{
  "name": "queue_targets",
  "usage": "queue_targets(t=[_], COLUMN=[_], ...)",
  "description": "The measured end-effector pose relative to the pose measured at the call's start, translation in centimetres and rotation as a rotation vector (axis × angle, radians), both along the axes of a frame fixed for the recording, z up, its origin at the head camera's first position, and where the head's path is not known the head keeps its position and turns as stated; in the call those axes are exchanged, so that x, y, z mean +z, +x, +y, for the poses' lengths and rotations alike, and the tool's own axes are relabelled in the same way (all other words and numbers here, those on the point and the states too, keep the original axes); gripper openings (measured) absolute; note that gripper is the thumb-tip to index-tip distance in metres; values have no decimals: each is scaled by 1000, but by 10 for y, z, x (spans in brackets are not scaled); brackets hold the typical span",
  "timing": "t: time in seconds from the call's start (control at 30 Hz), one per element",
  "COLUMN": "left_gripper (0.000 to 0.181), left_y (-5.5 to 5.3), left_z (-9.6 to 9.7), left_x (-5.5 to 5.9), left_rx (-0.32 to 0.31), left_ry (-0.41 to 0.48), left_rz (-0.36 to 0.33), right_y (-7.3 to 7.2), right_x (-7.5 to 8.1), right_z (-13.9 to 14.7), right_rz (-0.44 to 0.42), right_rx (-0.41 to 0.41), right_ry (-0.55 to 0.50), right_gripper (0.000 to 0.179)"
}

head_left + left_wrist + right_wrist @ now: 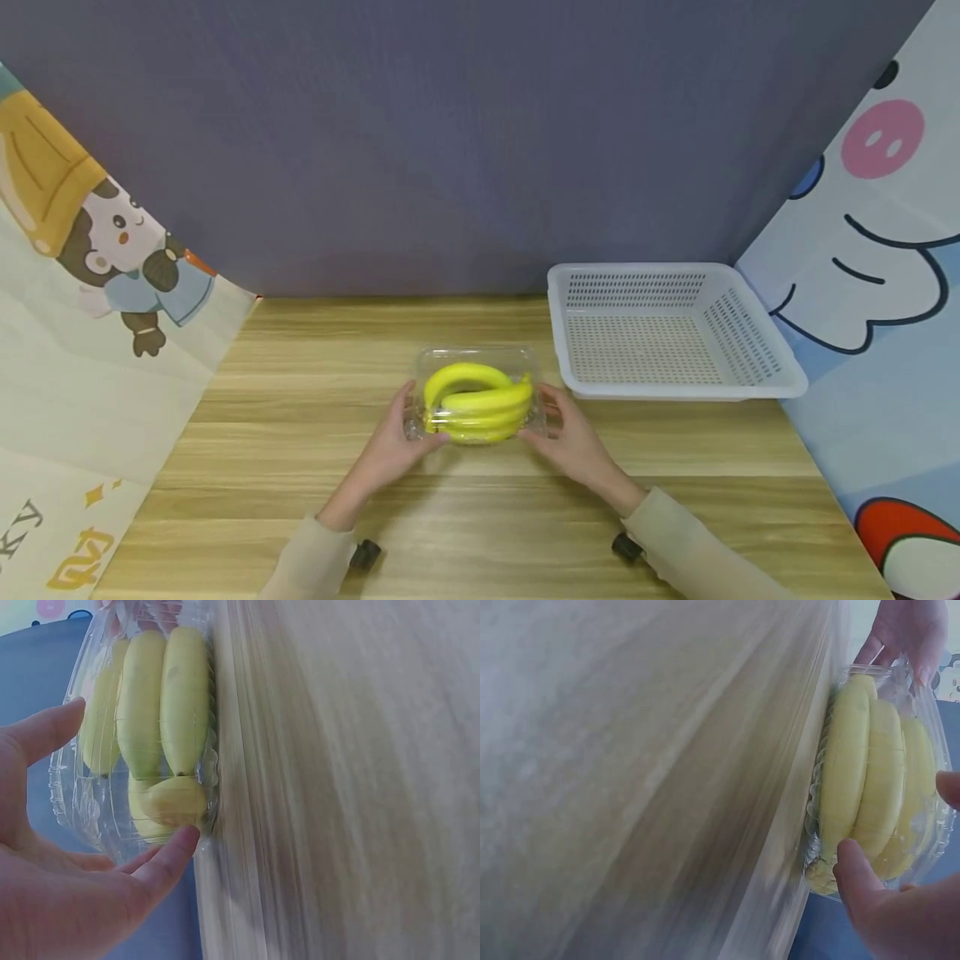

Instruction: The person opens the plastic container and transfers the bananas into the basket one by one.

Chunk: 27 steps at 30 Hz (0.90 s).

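- And here it is, mid-table: a clear, rectangular plastic box holding smooth yellow bananas, squarely between the two hands, over the pale, wood-grained table.
- The relation that counts: the box's long axis runs left to right, straight from one palm towards the other, so each hand has a short end; the bananas lie mostly along that same line.
- Neither hand has the edge on the box, both are right on it! But off to the right and farther back stands a white, perforated plastic basket, and the right hand is clearly nearer to that, just short of its near left corner.
- Left hand: clamped on the left end, thumb along the near side, fingers round the end, forearm slanting in from the lower left in a beige sleeve.
- Right hand: a near mirror, clamped on the right end, thumb towards the near side, fingers bent behind it, forearm angling in from the lower right.
- The wrist views put the box low, right by the wood; touching it or a touch above, I cannot tell. Upright, though, and looking level from the head view.
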<state>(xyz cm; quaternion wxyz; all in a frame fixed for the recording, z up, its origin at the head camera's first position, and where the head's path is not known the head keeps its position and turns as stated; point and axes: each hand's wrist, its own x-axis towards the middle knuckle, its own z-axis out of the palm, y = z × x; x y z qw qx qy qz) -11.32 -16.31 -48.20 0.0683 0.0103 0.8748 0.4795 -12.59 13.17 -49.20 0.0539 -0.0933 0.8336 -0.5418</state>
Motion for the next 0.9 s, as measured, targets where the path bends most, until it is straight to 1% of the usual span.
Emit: queue_targets(t=[0.2, 0.3, 0.43, 0.5, 0.67, 0.8, 0.9], left_gripper=[113, 113, 113, 115, 119, 120, 121], left_y=[4, 4, 5, 5, 6, 7, 6], left_z=[0, 0, 0, 0, 0, 1, 1], left_x=[1, 1, 3, 3, 2, 0, -1], left_rx=[-17, -20, -26, -37, -52, -44, -30], left_ry=[-26, -33, -54, -56, -53, -33, -7], left_rz=[-4, -3, -7, 3, 19, 6, -8], right_y=[4, 7, 12, 14, 16, 15, 13], right_x=[4, 7, 15, 21, 30, 33, 34], right_z=[4, 6, 6, 6, 3, 0, -2], right_rz=[38, 106, 241, 307, 484, 617, 693], right_rx=[28, 40, 34, 47, 99, 122, 148], right_ry=[17, 107, 276, 326, 425, 502, 541], right_gripper=[81, 80, 79, 77, 71, 69, 68])
